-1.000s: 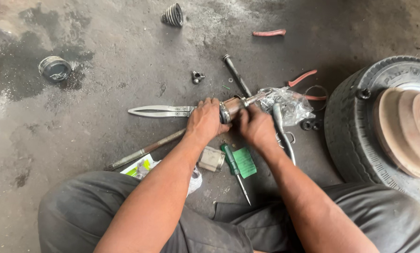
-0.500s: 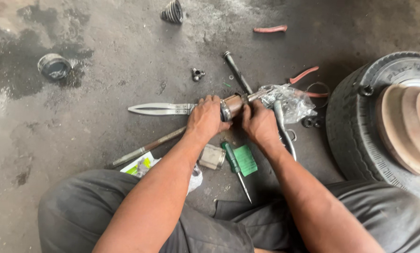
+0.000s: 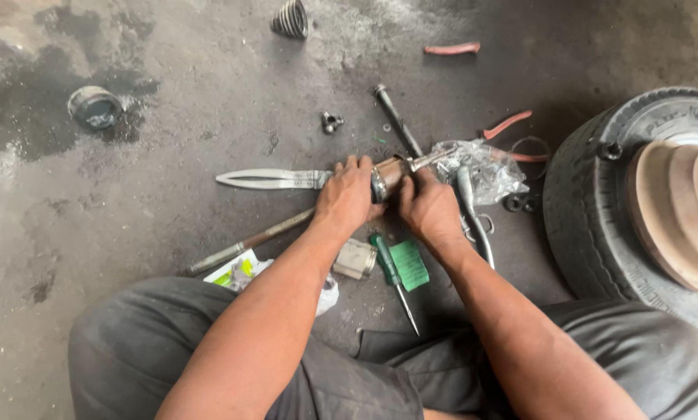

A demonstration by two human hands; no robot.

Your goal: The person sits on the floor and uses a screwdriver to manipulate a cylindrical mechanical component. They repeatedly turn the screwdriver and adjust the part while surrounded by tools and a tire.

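I sit on a stained concrete floor. My left hand [image 3: 349, 194] and my right hand [image 3: 428, 208] both grip a greasy metal joint [image 3: 389, 173] on a short shaft, held between them just above the floor. A long pair of metal pliers [image 3: 267, 180] lies touching the left hand's far side. A crumpled clear plastic bag [image 3: 485, 167] lies at the shaft's right end. Below my hands lie a green-handled screwdriver [image 3: 391, 276], a green packet [image 3: 409, 264] and a small metal cup [image 3: 355, 259].
A tyre with a rusty brake drum [image 3: 644, 210] lies at the right. A long rod [image 3: 248, 243], a dark bar [image 3: 397, 118], red-handled pliers [image 3: 508, 124], a ribbed rubber boot [image 3: 290, 19], a round metal part [image 3: 94, 106] and small fittings are scattered on the floor.
Both hands stay on the metal joint with only slight shifts of the fingers. The view has drifted a little.
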